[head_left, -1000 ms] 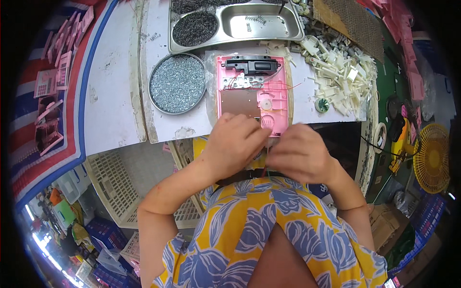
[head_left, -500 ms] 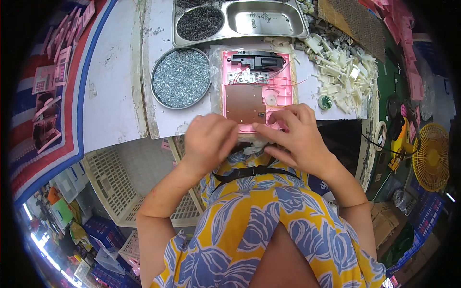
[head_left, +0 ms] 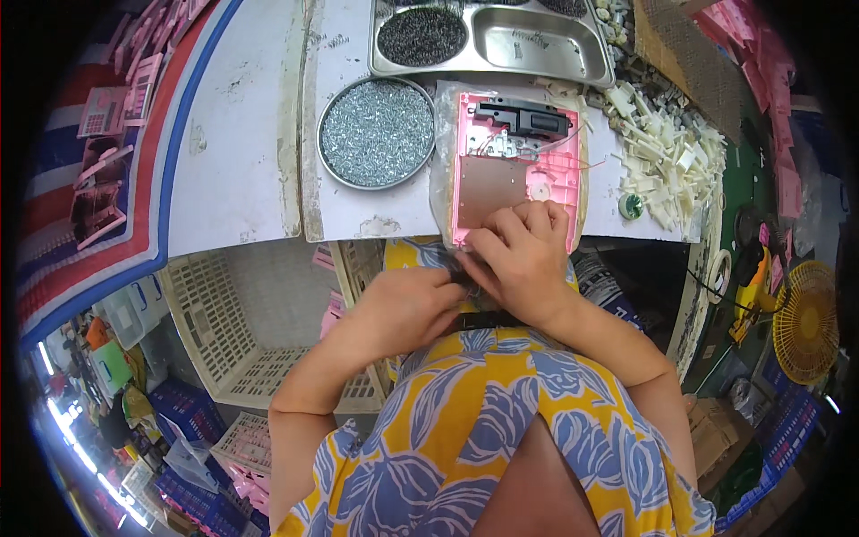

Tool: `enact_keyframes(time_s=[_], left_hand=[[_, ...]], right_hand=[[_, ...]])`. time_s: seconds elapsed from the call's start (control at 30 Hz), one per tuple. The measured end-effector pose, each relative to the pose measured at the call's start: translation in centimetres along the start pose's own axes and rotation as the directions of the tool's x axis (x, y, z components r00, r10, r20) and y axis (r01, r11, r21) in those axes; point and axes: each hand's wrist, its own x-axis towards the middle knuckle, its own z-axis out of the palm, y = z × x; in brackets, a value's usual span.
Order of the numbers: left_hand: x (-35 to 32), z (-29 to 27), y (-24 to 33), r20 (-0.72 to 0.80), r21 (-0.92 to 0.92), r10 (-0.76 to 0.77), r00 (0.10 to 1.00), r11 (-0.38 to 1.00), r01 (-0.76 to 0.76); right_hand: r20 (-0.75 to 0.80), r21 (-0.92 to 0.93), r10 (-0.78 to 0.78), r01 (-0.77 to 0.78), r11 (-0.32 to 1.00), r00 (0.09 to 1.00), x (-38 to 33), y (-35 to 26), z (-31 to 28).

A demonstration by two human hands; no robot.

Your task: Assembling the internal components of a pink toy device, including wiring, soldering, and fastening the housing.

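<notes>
A pink plastic housing lies at the table's near edge on clear plastic film. Inside are a brown circuit board, a black mechanism with thin red wires, a metal plate and a small white wheel. My right hand bends over the housing's near end, covering part of the board; its thumb and index finger come together at the near left corner. Just below the edge, my left hand is closed, fingertips beside the right thumb. What either hand pinches is hidden.
A round dish of small screws stands left of the housing. Behind sits a metal tray with dark springs. White plastic parts and a green-topped roll are at right. Below the table is a cream crate; a yellow fan stands far right.
My left hand has dropped from the housing's near left corner to below the table edge. The right hand has curled further over the housing. The whole view has shifted, moving the scene rightward.
</notes>
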Motion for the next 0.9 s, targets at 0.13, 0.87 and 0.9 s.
enact_keyframes(time_s=[0.13,0.87,0.9], left_hand=[[2.7,-2.8,-1.7,-0.122,-0.06,0.066,0.99,0.996,-0.073],[4.0,-2.1,-4.7,-0.11,-0.154,0.247,0.963,0.953,-0.262],[3.8,-2.0,-4.7,-0.116,-0.165,0.237,0.964,0.953,-0.254]], right_hand=[[0.052,0.017,0.012,-0.013,1.0,0.999,0.6,-0.5,-1.4],[-0.308,-0.641,-0.562,0.27,0.719,0.767,46.0,26.2,-2.5],[-0.296,-0.646,-0.55,0.26,0.717,0.781,46.4,26.0,-2.0]])
